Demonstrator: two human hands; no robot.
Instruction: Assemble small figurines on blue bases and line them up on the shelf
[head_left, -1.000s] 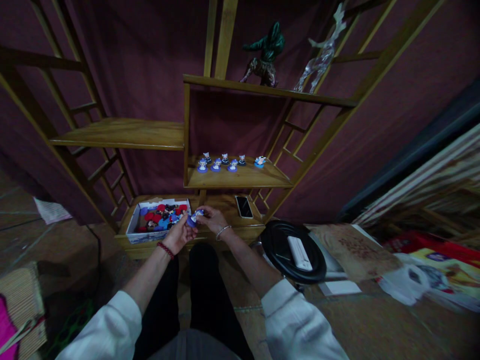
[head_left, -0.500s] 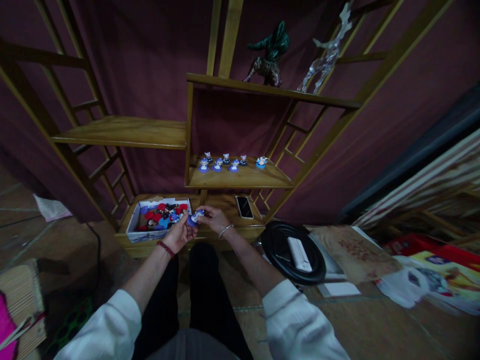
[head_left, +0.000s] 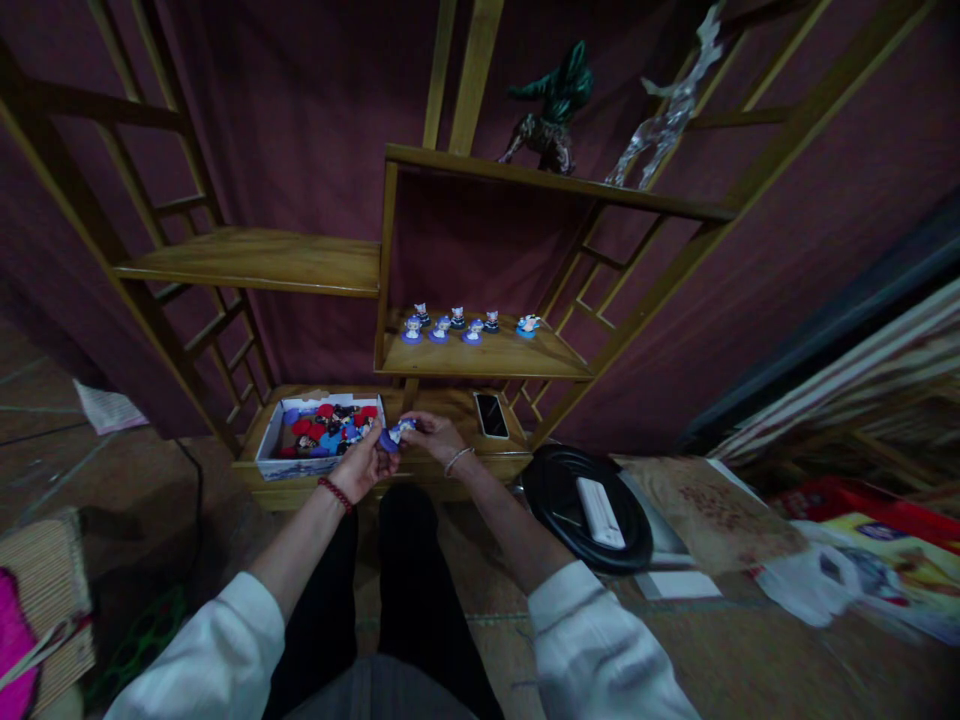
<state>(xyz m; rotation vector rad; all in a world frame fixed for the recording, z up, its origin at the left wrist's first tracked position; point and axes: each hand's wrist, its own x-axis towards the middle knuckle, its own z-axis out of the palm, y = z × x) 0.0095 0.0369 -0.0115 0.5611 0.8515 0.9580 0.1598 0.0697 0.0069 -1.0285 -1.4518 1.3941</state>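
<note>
Between my two hands is a small purple-and-white figurine (head_left: 397, 433) on a round purple base. My left hand (head_left: 363, 467) grips it by the base, and my right hand (head_left: 436, 440) pinches its other end. Just left of them, a white cardboard box (head_left: 264, 440) holds a jumble of red, blue, purple and black figurine pieces. On the middle shelf (head_left: 480, 358) stand several little figurines: purple ones such as this one (head_left: 412, 330) in front, dark-based ones behind, and a blue-based one (head_left: 527, 326) at the right.
A phone (head_left: 491, 415) lies on the low shelf right of my hands. Higher up stand a green-and-brown statue (head_left: 553, 105) and a clear deer-like ornament (head_left: 664, 125). On the floor at right, a black round object (head_left: 551, 500) carries a white box (head_left: 600, 511).
The view has shifted slightly, so the shelves sit a little further right. Both hands still hold the figurine, which now appears tilted a bit differently.
</note>
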